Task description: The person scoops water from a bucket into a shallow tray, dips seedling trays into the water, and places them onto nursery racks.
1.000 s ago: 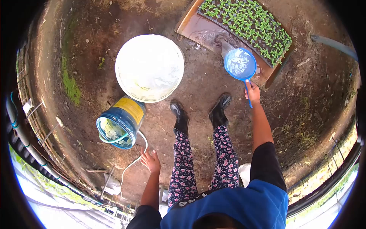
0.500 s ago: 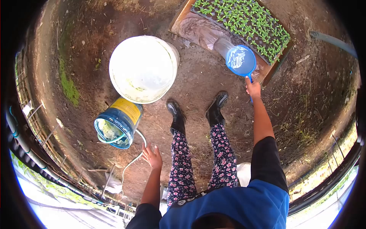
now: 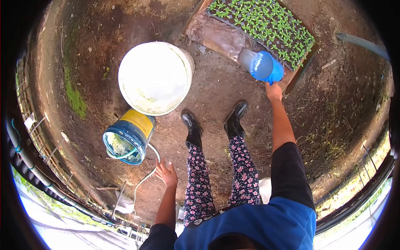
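Note:
My right hand (image 3: 273,91) is closed around the handle of a blue water dipper (image 3: 273,71), which tips to the left. Water (image 3: 246,57) pours from its rim into a shallow box lined with plastic sheet (image 3: 210,31). Within that box lies a seedling tray (image 3: 266,31) full of small green plants, just beyond the dipper. My left hand (image 3: 167,173) hangs low with its fingers spread and nothing in them. Beside those fingers runs a pale thin hose (image 3: 143,180).
A large white tub (image 3: 156,77) stands left of centre. Against it, a blue bucket with a yellow label (image 3: 137,121) shows pale residue inside. My black boots (image 3: 236,117) are on the dirt floor. A grey pipe (image 3: 360,43) enters at the right.
The dipper has tilted further to the left, with water still flowing out. My right hand has shifted slightly left and turned. My left hand has barely moved.

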Available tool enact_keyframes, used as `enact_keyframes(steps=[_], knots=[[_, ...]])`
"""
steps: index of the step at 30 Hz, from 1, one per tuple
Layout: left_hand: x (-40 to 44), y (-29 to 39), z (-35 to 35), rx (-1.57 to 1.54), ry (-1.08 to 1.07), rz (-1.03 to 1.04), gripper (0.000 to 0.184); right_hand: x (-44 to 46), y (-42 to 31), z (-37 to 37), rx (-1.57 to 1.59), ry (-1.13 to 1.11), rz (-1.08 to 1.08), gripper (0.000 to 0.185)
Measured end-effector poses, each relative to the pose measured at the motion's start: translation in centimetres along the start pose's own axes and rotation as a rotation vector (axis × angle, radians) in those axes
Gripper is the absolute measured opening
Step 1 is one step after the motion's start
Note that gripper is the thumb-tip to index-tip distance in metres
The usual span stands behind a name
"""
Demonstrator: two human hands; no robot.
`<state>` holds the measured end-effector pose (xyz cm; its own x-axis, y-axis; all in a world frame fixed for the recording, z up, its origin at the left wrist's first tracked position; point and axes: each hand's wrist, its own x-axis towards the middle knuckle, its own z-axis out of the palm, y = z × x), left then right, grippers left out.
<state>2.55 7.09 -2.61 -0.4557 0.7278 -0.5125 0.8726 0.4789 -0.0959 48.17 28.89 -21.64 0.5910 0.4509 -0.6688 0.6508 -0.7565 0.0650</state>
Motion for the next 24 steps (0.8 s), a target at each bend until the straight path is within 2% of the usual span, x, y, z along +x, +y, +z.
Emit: enact_keyframes(steps=[12, 18, 24], knots=[[-0.1, -1.4, 0.0, -0.074, -0.036, -0.040, 0.039, -0.3, -1.9, 3.1, 0.100, 0.098, 0.147, 0.044], [-0.3, -2.1, -0.1, -0.076, -0.084, -0.118, 0.039, -1.1, -3.1, 4.8, 0.297, 0.160, 0.248, 0.041], [-0.4, -3.8, -0.2, -0.113, -0.064, -0.098, 0.038, -3.6, -5.2, 4.9, 0.549, 0.264, 0.412, 0.041]])
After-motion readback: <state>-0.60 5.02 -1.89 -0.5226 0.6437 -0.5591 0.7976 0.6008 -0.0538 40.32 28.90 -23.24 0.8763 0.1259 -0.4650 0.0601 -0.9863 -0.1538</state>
